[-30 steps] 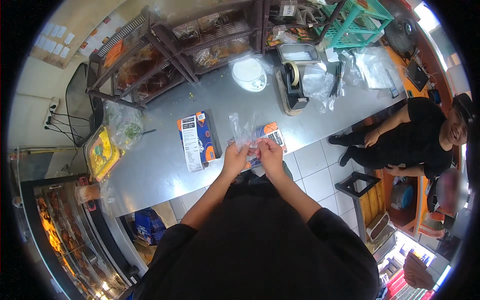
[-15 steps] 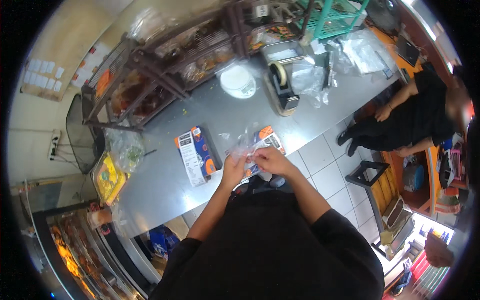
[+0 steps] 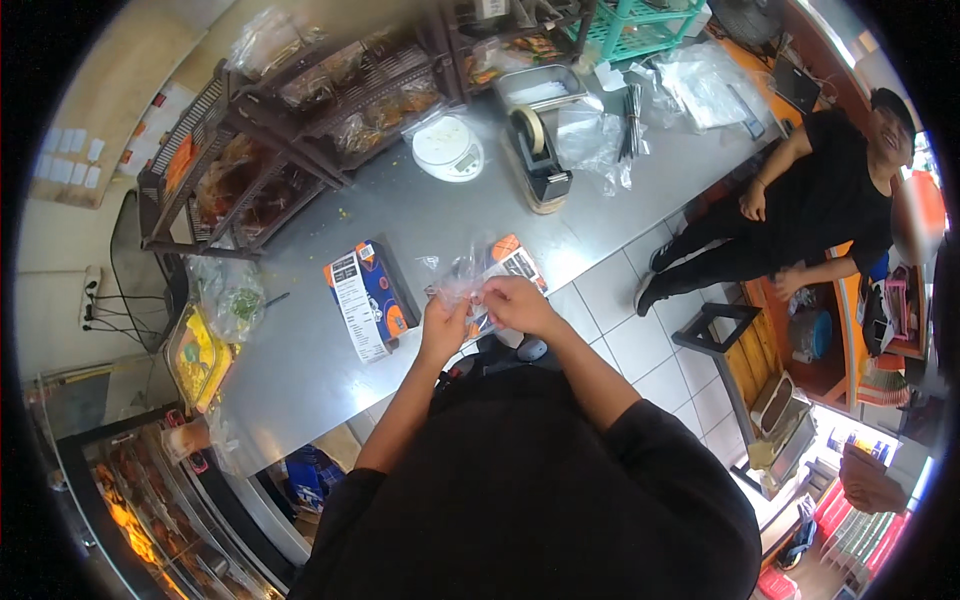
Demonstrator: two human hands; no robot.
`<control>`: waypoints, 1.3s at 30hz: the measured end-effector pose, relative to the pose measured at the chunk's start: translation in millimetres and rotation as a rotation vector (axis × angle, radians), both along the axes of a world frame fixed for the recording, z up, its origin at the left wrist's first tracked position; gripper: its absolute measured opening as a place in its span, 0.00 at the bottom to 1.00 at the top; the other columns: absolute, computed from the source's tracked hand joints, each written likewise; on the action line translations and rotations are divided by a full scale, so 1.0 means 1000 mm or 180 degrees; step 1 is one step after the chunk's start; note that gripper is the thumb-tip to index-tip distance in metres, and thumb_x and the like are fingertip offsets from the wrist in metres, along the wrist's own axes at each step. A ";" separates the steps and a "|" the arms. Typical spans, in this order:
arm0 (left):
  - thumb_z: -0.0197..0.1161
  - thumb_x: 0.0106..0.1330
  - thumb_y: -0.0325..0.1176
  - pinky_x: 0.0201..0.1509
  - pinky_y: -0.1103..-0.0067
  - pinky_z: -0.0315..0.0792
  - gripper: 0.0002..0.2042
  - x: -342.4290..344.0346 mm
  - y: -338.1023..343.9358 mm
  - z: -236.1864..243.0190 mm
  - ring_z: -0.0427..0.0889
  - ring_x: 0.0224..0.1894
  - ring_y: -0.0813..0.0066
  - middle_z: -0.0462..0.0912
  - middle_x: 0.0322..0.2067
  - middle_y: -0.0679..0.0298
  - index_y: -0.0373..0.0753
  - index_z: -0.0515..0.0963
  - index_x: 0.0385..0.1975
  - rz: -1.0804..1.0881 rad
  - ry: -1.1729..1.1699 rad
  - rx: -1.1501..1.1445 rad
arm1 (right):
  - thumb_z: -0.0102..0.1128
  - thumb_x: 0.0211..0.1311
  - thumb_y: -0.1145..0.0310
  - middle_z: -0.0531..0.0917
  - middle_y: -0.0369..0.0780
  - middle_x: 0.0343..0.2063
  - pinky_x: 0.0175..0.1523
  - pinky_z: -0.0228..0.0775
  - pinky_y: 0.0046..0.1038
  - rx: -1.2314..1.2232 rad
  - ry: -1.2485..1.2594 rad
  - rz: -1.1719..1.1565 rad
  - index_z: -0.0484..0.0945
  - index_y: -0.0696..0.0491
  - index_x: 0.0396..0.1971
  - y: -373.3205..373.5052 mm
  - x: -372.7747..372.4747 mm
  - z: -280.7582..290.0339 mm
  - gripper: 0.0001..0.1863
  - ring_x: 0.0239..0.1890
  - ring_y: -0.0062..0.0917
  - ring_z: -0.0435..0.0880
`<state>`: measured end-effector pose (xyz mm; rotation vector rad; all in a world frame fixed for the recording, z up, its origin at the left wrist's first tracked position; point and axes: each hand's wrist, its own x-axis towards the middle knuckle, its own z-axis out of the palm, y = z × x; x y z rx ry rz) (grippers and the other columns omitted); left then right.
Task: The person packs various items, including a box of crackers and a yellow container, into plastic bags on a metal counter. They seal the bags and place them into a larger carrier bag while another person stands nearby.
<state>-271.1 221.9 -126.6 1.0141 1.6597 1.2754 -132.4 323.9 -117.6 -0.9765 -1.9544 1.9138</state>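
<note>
Between my fingers is a small clear plastic bag (image 3: 462,286), its loose film rising toward the far side. My left hand (image 3: 445,328) is closed on the bag's near part. Right beside it, my right hand (image 3: 518,304) pinches the film with fingers bent inward. Under and behind my hands lies a blue and orange box (image 3: 508,247) with a white printed slip, partly covered by them. To the left, apart from my hands, a second blue and orange box (image 3: 384,307) carries a long white slip (image 3: 352,305). What the bag holds, if anything, cannot be made out.
On the steel table (image 3: 300,370) stand a white scale (image 3: 446,148) and a tape dispenser (image 3: 541,165). Brown racks (image 3: 290,140) of bagged goods line the back. A yellow tray (image 3: 196,360) sits at the left end. A person in black (image 3: 815,190) stands at the right.
My view has shifted slightly, so the table's things appear farther left and higher. Both hands keep hold of the plastic bag. The person at the right has turned their head more toward me.
</note>
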 end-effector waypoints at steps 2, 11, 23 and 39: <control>0.52 0.69 0.33 0.35 0.82 0.69 0.09 -0.002 -0.002 -0.007 0.74 0.29 0.82 0.77 0.29 0.67 0.36 0.74 0.42 0.0000 -0.0052 0.0039 | 0.52 0.60 0.66 0.77 0.39 0.13 0.24 0.66 0.25 0.0044 0.0104 -0.0333 0.76 0.59 0.24 -0.005 -0.004 -0.007 0.12 0.17 0.21 0.76; 0.52 0.69 0.37 0.40 0.80 0.71 0.13 0.002 0.001 -0.003 0.78 0.33 0.77 0.81 0.32 0.62 0.33 0.74 0.45 0.0258 -0.0375 -0.0231 | 0.55 0.58 0.65 0.78 0.39 0.14 0.25 0.67 0.26 0.0285 0.0127 -0.0225 0.77 0.59 0.23 -0.014 0.007 0.002 0.12 0.17 0.22 0.77; 0.50 0.69 0.32 0.37 0.82 0.70 0.11 0.006 0.004 0.010 0.76 0.30 0.81 0.79 0.27 0.65 0.33 0.77 0.43 0.0374 -0.0365 -0.0150 | 0.55 0.61 0.63 0.79 0.39 0.14 0.24 0.67 0.25 0.0149 0.0105 -0.0065 0.79 0.58 0.27 -0.012 0.007 0.009 0.13 0.16 0.21 0.77; 0.53 0.67 0.35 0.33 0.82 0.70 0.10 0.006 0.005 -0.002 0.76 0.29 0.81 0.79 0.27 0.65 0.35 0.76 0.39 0.0509 -0.0749 -0.0289 | 0.51 0.61 0.69 0.76 0.35 0.13 0.20 0.65 0.19 0.0332 0.0304 0.0011 0.78 0.59 0.26 -0.009 0.006 0.002 0.11 0.14 0.15 0.74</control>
